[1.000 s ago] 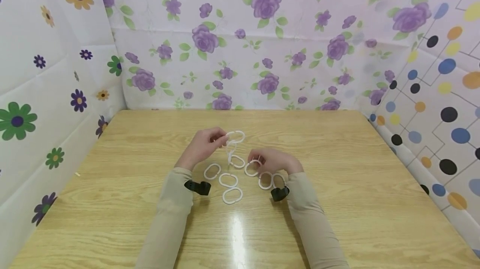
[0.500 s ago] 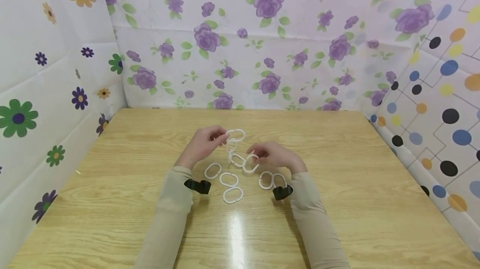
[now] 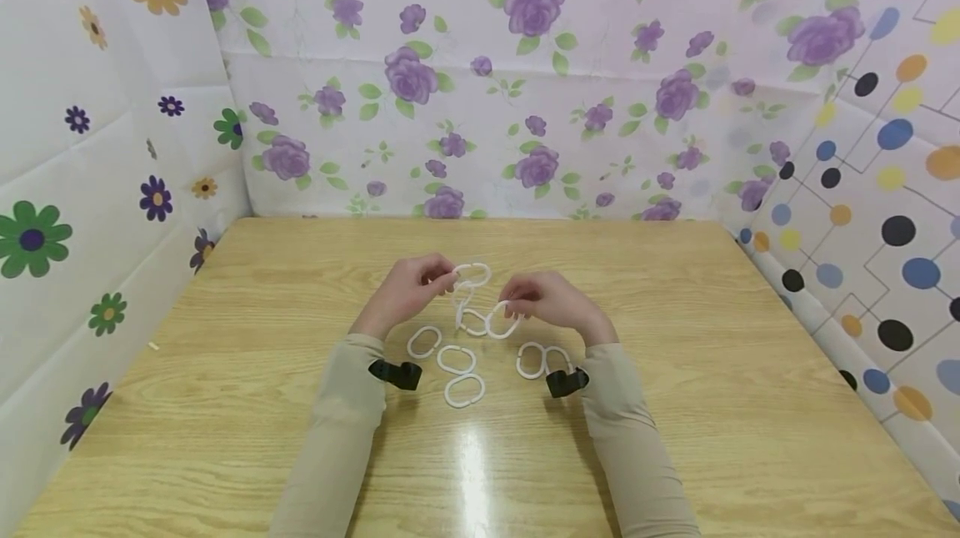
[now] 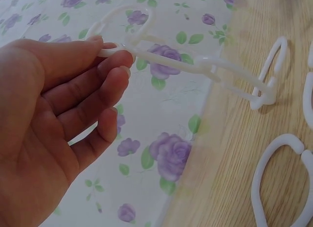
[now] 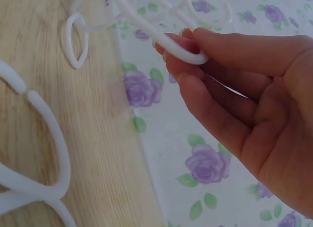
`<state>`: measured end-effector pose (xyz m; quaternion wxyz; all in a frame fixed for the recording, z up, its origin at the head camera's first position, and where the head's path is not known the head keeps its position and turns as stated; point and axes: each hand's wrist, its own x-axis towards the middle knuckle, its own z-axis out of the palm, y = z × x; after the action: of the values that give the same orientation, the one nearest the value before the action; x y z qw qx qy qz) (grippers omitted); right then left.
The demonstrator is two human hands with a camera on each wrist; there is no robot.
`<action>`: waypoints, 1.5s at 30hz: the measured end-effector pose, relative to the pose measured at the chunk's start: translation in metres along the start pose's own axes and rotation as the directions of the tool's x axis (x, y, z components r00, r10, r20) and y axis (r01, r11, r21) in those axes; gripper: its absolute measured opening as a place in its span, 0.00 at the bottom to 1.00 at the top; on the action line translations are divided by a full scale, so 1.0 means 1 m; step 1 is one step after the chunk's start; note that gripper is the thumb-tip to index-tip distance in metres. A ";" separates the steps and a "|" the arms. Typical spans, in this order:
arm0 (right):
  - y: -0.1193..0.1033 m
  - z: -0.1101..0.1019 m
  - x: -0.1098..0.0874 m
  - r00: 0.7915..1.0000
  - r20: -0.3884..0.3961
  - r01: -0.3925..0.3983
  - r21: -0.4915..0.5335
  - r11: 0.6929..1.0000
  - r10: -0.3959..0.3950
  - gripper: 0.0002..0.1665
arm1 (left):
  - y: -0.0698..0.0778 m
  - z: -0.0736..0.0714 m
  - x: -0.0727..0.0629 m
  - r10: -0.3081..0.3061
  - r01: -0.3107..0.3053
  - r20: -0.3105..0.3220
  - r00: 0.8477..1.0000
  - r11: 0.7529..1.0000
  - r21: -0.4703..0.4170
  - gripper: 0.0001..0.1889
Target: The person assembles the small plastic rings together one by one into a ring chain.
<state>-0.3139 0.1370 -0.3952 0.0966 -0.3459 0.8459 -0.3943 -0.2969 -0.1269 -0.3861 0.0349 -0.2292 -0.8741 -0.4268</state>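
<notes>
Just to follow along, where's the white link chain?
In the left wrist view, the white link chain stretches right from the left hand, out over the wooden table.

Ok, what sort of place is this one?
Probably a makeshift recording booth: a wood-grain table walled in by a purple-flowered sheet behind and a dotted sheet at right.
</notes>
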 end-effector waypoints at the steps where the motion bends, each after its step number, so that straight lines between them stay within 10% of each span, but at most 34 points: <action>1: -0.001 0.000 0.000 1.000 -0.005 0.006 0.008 1.000 -0.006 0.07 | 0.000 0.001 0.000 0.000 0.000 0.002 1.000 1.000 0.001 0.11; 27: -0.017 0.000 0.004 0.964 -0.265 0.006 -0.085 0.996 -0.029 0.07 | -0.002 0.010 0.002 0.009 -0.013 0.125 0.992 0.999 0.033 0.11; 45: -0.015 0.004 0.004 0.978 -0.203 0.007 -0.139 0.990 -0.036 0.06 | 0.002 0.017 0.005 0.057 -0.068 0.229 0.972 0.997 0.042 0.09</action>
<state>-0.3077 0.1255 -0.3863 -0.0196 -0.3183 0.8727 -0.3696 -0.2980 -0.1108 -0.3945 -0.0463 -0.3030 -0.8749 -0.3749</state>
